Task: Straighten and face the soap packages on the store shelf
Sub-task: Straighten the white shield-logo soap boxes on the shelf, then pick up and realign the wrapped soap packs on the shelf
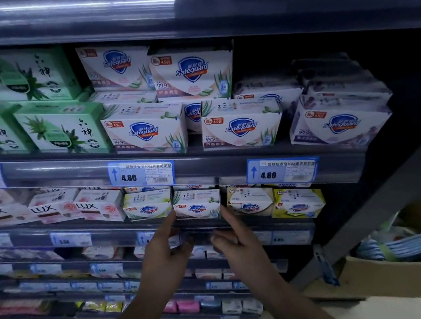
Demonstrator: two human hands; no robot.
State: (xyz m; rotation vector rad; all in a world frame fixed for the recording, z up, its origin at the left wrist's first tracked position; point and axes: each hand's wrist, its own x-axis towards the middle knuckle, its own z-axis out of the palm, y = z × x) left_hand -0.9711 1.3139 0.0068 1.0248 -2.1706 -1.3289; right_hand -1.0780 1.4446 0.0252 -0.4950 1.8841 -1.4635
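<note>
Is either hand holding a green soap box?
No: both hands, left hand and right hand, flank a white Safeguard box.

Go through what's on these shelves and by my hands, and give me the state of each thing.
White Safeguard box: between both index fingertips, turned slightly.
Left hand: open, fingertip at box's left edge.
Right hand: open, fingertip at box's right edge.
Upper Safeguard boxes: stacked unevenly, tilted.
Cardboard carton: open on floor.

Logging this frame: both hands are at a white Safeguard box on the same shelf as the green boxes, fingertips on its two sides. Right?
Not quite. The head view shows the left hand and right hand flanking a white Safeguard box one shelf lower, level with the Lux boxes. The green boxes sit on the shelf above.
</note>
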